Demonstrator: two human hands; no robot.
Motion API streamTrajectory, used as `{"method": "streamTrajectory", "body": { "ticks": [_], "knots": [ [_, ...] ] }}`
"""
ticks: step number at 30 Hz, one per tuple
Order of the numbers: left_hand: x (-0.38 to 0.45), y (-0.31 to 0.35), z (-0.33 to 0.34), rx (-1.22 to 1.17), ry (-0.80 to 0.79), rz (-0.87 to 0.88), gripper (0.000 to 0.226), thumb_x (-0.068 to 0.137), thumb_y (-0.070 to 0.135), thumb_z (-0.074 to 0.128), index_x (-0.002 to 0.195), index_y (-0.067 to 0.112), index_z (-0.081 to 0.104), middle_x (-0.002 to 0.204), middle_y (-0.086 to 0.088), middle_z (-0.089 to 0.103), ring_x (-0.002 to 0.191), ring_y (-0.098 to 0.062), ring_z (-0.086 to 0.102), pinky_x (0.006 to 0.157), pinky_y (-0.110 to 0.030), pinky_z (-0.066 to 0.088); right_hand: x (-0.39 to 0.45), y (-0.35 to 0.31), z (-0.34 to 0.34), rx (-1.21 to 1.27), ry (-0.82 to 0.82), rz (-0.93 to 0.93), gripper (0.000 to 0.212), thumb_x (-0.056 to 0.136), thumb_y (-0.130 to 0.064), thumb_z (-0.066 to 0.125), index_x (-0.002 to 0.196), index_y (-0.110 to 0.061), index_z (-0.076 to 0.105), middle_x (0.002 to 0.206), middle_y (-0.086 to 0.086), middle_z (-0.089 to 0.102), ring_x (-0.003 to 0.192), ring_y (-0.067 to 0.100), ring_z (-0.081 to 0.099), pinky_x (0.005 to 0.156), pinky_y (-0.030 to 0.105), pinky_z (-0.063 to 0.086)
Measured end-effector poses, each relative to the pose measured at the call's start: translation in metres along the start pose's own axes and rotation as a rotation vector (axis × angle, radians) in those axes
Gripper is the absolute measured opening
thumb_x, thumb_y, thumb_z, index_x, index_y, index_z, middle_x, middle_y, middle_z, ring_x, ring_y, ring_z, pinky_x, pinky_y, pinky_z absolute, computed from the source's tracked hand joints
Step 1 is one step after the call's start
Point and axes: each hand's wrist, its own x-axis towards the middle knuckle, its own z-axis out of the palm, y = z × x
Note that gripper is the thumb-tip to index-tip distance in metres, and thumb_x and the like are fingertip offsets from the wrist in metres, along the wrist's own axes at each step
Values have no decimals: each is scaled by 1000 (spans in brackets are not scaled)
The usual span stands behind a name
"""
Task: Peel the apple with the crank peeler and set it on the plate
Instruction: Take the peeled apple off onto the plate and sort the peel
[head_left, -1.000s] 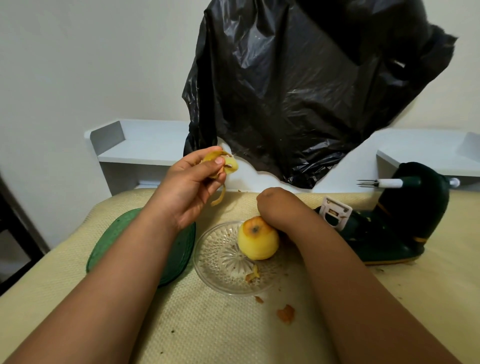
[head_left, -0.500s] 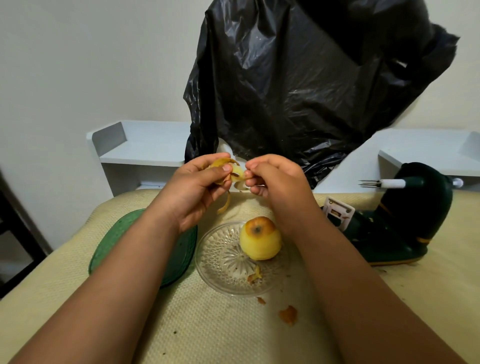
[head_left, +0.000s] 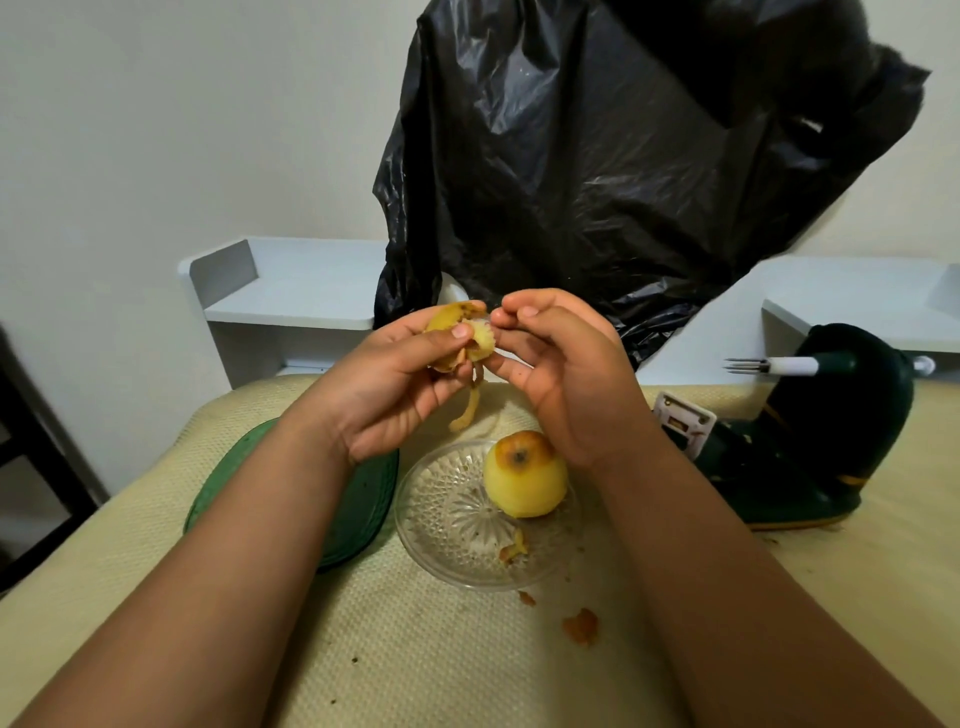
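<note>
Head view: both hands (head_left: 395, 384) (head_left: 566, 374) pinch apple peel (head_left: 460, 338); no legible writing.

A yellow-covered table (head_left: 156, 551) carries a glass plate (head_left: 447, 525); a green mat (head_left: 358, 504) lies left of it, the crank peeler (head_left: 821, 447) right, peel scraps (head_left: 581, 626) just before it.

A pale yellow peeled apple (head_left: 525, 475) with an orange-brown patch round its stem end is seen on a clear cut-glass plate (head_left: 447, 525) marked with a starburst pattern. A yellow, brown-flecked strip of apple peel (head_left: 457, 332) is shown. A dark green crank peeler (head_left: 810, 441) with a white shaft, a green textured oval mat (head_left: 358, 499), a pale yellow woven tablecloth (head_left: 415, 649) and a glossy black plastic bag (head_left: 623, 156) are visible.
</note>
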Motion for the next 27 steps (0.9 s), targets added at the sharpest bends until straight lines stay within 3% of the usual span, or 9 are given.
{"method": "streamTrajectory", "body": {
  "ticks": [5, 9, 13, 18, 23, 25, 27],
  "knots": [
    [1, -3, 0, 147, 58, 76, 25, 75, 5, 70, 100, 8, 75, 89, -9, 77, 78, -14, 71, 75, -22, 60, -1, 2, 0, -43, -3, -21, 11, 80, -10, 57, 80, -10, 68, 78, 7, 71, 84, 22, 71, 78, 40, 57],
    [1, 0, 0, 140, 65, 159, 16, 75, 4, 71, 90, 9, 75, 87, -8, 77, 76, -14, 71, 70, -20, 60, 0, 4, -1, -81, 50, -44, 12, 79, -13, 58, 80, -13, 69, 83, 5, 72, 95, 25, 71, 82, 40, 56],
    [-2, 7, 3, 44, 16, 210, 22, 82, -1, 66, 79, 16, 78, 86, -6, 73, 71, -11, 66, 59, -17, 55, -2, 3, 0, -312, 67, 52, 22, 79, -36, 60, 97, -35, 73, 115, -7, 70, 114, 14, 64, 90, 40, 50],
    [-15, 7, 4, 17, 38, 214, 16, 85, -2, 67, 95, 10, 70, 84, -8, 72, 67, -12, 66, 57, -18, 55, -11, 8, 23, -105, -41, 268, 39, 89, -42, 56, 122, -23, 65, 108, -3, 71, 98, 20, 67, 84, 43, 53],
    [-42, 21, -9, 250, 162, 182, 20, 88, -4, 65, 103, 8, 70, 87, -7, 74, 77, -16, 71, 66, -24, 59, -19, 14, 50, 36, -41, 387, 39, 101, -40, 45, 122, -14, 64, 108, 2, 73, 96, 19, 68, 87, 36, 52],
    [-52, 33, -15, 422, 217, 164, 20, 93, -6, 63, 103, 10, 71, 91, -8, 73, 79, -16, 71, 72, -25, 60, -18, 13, 62, 26, -19, 407, 42, 102, -40, 44, 130, -12, 58, 120, 5, 70, 106, 19, 68, 94, 36, 49],
    [-61, 46, -20, 651, 266, 140, 21, 94, -4, 64, 106, 11, 71, 96, -8, 71, 79, -13, 68, 72, -23, 59, -16, 11, 70, -13, -47, 407, 36, 103, -36, 44, 126, -13, 59, 120, 3, 71, 106, 16, 69, 93, 34, 49]
  ]
}}
